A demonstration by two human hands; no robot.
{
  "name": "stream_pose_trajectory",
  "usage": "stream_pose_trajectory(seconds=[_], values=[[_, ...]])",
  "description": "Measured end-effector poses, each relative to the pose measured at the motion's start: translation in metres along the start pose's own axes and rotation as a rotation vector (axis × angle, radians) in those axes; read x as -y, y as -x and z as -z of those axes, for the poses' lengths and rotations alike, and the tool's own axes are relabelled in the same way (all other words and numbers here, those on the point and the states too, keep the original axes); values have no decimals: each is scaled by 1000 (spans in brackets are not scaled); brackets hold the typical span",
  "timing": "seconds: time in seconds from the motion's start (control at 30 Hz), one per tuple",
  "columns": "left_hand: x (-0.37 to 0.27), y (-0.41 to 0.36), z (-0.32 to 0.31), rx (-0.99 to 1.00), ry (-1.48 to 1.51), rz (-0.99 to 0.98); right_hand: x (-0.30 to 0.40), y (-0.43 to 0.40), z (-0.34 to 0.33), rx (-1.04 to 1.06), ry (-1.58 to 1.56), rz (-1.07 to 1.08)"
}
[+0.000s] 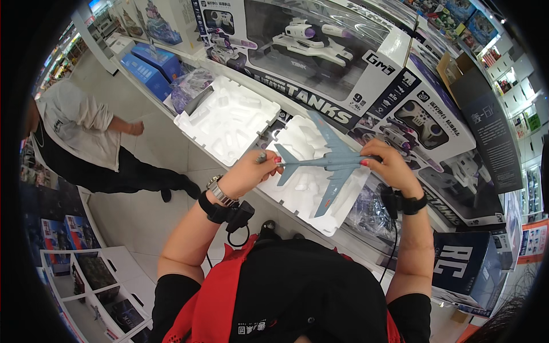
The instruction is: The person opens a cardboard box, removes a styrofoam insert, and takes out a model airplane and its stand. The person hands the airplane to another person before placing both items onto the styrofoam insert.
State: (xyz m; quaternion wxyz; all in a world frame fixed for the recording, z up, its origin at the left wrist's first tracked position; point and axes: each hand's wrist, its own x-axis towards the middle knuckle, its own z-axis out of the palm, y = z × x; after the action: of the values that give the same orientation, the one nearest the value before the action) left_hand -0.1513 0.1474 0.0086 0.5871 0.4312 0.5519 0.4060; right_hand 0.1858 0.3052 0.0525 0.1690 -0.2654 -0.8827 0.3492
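A grey-blue model jet airplane (336, 161) is held level between my two hands, its nose to the right and its swept tail to the left. My left hand (253, 171) pinches the tail end and also has a small grey piece (261, 157) between its fingers. At the nose, my right hand (388, 160) grips the front of the fuselage with thumb and fingers. Directly beneath the airplane lies a white foam packing tray (296, 191) with molded hollows. A second white foam tray (231, 115) rests to its left, a dark grey piece (199, 100) along its upper-left edge.
Large boxed toy tanks (309, 55) line the shelf behind the trays. An opened dark box (491, 128) stands at the right. Plastic-wrapped parts (369, 210) lie by the right tray. A person (81, 128) is in the aisle at left. A divided display case (90, 278) stands lower left.
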Motion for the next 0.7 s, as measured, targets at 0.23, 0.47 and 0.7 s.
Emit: stream_pose_trajectory(seconds=[0.23,0.47,0.7], values=[[23,10,-9,-175,-632,-149,-31,-3,-36,65,-39,-82],[34,16,0,-470,-644,-312,-29,-2,-42,23,-46,-172],[51,17,-3,-509,-567,-326,-30,0,-44,24,11,-130]])
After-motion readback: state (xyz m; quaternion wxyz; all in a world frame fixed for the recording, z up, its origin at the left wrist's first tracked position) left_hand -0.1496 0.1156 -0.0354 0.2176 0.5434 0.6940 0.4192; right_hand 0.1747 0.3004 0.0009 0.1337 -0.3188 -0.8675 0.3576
